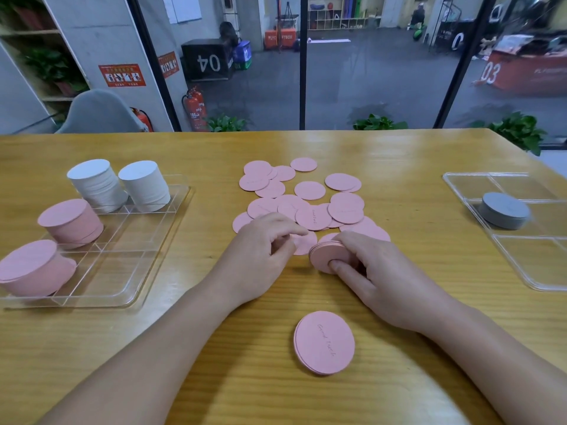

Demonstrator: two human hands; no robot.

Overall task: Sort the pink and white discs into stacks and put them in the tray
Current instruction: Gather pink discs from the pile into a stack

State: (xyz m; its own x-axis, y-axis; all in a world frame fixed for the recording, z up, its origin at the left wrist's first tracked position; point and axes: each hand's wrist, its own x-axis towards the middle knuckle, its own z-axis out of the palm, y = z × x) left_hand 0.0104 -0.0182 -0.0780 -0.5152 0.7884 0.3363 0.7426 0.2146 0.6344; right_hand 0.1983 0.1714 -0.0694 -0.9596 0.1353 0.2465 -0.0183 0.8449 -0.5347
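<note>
Several loose pink discs [310, 190] lie spread over the middle of the wooden table. My right hand [380, 280] grips a thin stack of pink discs [322, 256], thumb on top. My left hand [260, 256] has its fingers curled over a single pink disc [305, 242] just left of that stack, pinching its edge. A short pink stack [325, 343] lies nearer to me. The clear tray [147, 262] on the left holds two white stacks [95, 182] [145, 185] at its far end and two pink stacks [70, 222] [33, 269] on its left side.
A second clear tray [527, 271] at the right edge holds a grey disc stack [503, 210]. Glass panels and potted plants [379, 122] run behind the table's far edge; a grey chair [98, 111] stands at the back left.
</note>
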